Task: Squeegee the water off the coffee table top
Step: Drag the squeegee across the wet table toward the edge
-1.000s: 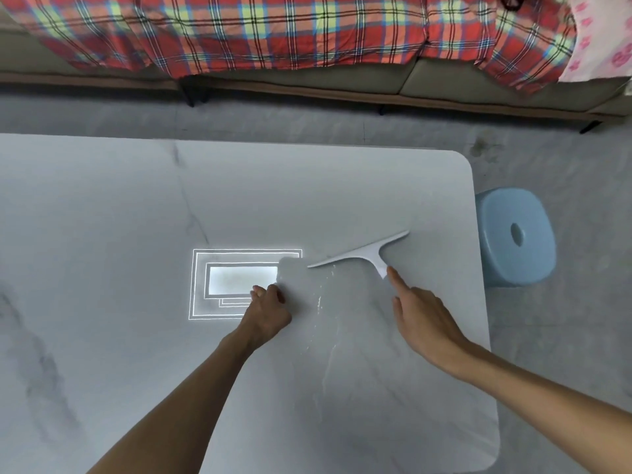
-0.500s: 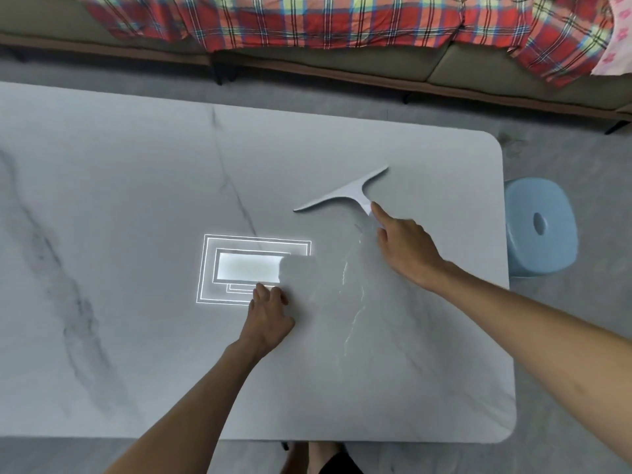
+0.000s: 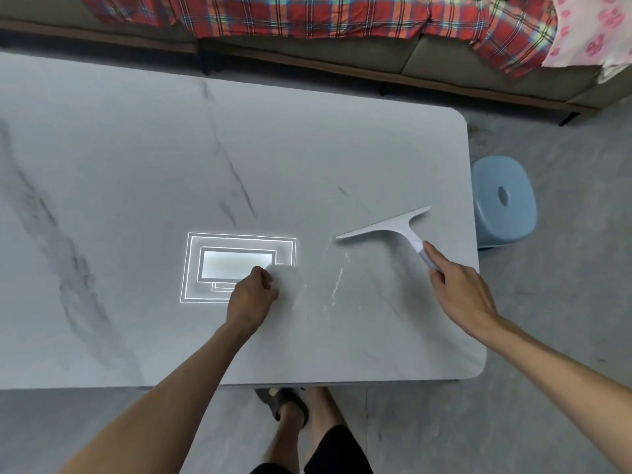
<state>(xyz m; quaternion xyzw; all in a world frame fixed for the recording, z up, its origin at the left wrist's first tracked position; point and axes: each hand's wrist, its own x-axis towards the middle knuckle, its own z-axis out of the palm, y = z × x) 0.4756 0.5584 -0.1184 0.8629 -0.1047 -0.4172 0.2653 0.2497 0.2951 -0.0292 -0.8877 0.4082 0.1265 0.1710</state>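
- Gripping just the handle end, the right hand (image 3: 458,295) clamps its fingers on the squeegee (image 3: 386,227), low on the surface (image 3: 136,165), right side; the blade may twist, skipping water streaks (image 3: 337,285).
- Left hand (image 3: 251,295) fingers curl, empty.

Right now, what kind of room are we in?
Probably a living room: a low table, a sofa behind it with a plaid blanket, and a blue stool beside the table.
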